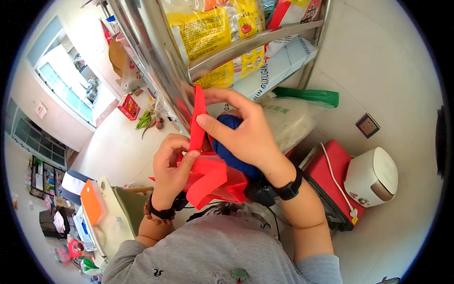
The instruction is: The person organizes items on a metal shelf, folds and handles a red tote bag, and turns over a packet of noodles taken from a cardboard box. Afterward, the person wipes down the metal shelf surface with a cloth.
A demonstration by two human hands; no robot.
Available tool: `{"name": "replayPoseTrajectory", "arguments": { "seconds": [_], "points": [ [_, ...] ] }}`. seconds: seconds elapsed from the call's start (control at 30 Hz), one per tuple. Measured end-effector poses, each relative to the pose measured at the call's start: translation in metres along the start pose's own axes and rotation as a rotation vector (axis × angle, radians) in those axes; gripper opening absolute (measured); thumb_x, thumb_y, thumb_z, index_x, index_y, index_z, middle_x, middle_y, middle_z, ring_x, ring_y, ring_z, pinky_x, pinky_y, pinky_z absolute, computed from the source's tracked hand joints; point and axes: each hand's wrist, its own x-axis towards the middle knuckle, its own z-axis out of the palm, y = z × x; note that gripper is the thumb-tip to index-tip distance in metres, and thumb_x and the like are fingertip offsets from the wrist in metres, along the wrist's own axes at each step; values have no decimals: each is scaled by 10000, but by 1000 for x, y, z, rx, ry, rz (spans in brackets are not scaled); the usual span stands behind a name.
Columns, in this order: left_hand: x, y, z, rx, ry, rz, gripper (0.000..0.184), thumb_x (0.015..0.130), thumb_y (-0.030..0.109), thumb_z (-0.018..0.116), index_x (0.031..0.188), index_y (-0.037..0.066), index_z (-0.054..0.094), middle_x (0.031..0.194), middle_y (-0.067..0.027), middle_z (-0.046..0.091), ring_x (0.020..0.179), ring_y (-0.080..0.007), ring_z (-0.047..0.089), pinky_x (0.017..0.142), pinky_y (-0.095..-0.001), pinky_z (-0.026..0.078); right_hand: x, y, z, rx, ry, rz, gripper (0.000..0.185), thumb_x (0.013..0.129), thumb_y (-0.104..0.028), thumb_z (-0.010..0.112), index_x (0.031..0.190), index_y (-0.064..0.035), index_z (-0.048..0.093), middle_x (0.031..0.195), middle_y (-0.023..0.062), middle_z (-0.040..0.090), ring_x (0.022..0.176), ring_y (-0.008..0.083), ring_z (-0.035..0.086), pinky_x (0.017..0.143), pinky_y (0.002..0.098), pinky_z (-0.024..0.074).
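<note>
A red bag (210, 177) with a folded, pleated body hangs open-sided in front of my chest. My left hand (170, 163) pinches the lower end of its flat red strap (196, 118) between thumb and fingers. Higher on the same strap, my right hand (250, 130) grips it, with the thumb in front and the fingers behind. Under my right palm is a dark blue, rounded, ridged thing (229, 149), partly covered by the hand. Whether it is inside the bag or behind it, I cannot tell. The strap's upper end lies against a metal rack post.
A metal rack (156, 61) stands close ahead, holding yellow packets (213, 38), a pale box (279, 66) and a green-edged plastic bag (293, 113). At right is a white appliance (371, 177) beside a red box (331, 175). Green vegetables (144, 119) lie on the floor.
</note>
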Motion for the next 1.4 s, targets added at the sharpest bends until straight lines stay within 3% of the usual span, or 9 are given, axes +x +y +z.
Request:
{"name": "replayPoseTrajectory", "arguments": {
  "seconds": [0.13,0.23,0.27,0.47,0.8,0.9,1.0,1.13,1.4],
  "points": [
    [1,-8,-6,-3,-21,21,167,856,38,675,968,3,556,949,-74,556,848,-134,547,781,-260,452,-8,2,4,-111,85,-88,345,777,-78,734,1079,-16,578,970,69,607,743,110,564,637,247,465],
    [3,-18,-8,5,-2,66,178,853,56,685,975,8,565,962,-69,559,868,-139,550,805,-270,447,-13,-1,6,-195,109,-102,339,770,-81,732,1066,-24,576,943,92,598,710,151,562,626,264,465],
    [4,-20,-6,6,5,89,181,853,63,689,977,10,568,967,-67,560,875,-141,551,813,-274,445,-13,0,6,-189,111,-105,337,760,-88,735,1052,-30,576,933,114,594,710,203,582,627,286,471],
    [-3,-20,-2,-21,82,-9,195,849,88,702,981,17,578,1016,-57,568,950,-150,568,871,-292,441,-9,13,0,-73,49,-80,312,774,-88,728,1037,-28,572,940,127,597,788,244,616,668,293,486],
    [-6,-17,0,35,91,-8,170,859,76,691,970,15,577,1000,-60,568,907,-140,573,826,-282,447,17,24,-8,69,-19,-167,239,880,-82,615,1093,26,613,961,117,622,891,173,597,756,258,474],
    [-7,-15,0,24,73,14,140,885,74,652,971,17,558,996,-62,563,886,-153,570,821,-283,438,23,24,-9,108,-75,-123,224,875,-89,631,1068,24,619,941,78,632,856,129,591,749,250,471],
    [-10,-8,1,51,91,4,120,927,64,577,1006,11,504,1001,-97,584,911,-177,579,850,-311,445,27,16,-13,288,-141,139,197,857,-85,652,1023,18,631,900,22,642,812,75,575,740,232,461],
    [-5,23,11,-26,95,-110,122,970,57,489,1056,-1,425,997,-172,631,922,-190,610,840,-323,489,31,3,-22,173,-86,182,140,812,-54,665,928,26,664,829,0,654,777,48,576,697,212,467],
    [-2,28,4,106,369,-18,95,944,-4,495,1033,2,463,909,-110,621,808,-126,612,701,-244,506,45,-17,-33,-82,-145,211,173,750,-81,684,869,45,690,769,33,674,718,69,595,678,217,474]
  ]
}}
